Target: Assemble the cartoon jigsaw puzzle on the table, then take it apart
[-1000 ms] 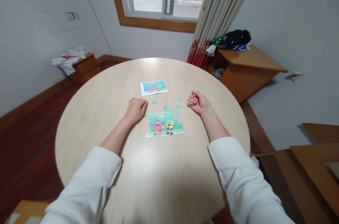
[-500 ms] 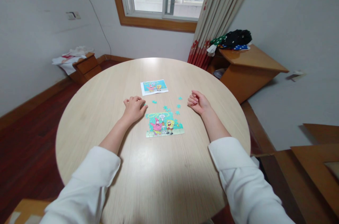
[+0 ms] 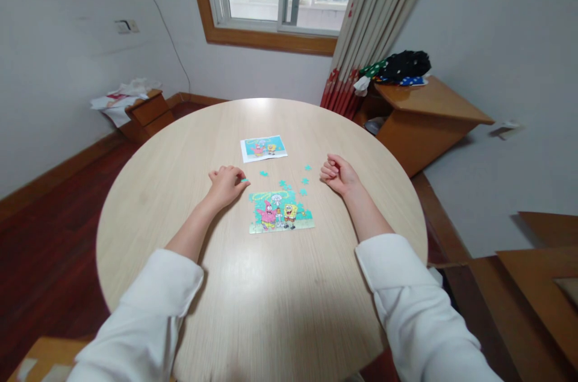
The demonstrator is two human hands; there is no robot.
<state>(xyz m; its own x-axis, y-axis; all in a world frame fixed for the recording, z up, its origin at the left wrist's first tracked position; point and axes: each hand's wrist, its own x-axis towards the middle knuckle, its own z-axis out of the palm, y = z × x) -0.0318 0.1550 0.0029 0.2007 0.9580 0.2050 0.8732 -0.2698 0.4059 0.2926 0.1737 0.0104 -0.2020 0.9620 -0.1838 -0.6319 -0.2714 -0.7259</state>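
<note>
The left hand (image 3: 224, 185) has a teal piece (image 3: 244, 180) between its fingers (image 3: 238, 172); the puzzle (image 3: 280, 221) lies just to their right, nearer. The right hand (image 3: 342, 176) is curled closed.

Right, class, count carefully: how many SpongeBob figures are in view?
2: the jigsaw SpongeBob, right of centre on the partly assembled jigsaw, and the printed SpongeBob, on the picture sheet beyond it. None seem hidden.

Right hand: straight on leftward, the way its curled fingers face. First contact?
Probably one of the loose teal puzzle pieces just left of the right hand. Height above the table is unclear, so it might pass over them.
</note>
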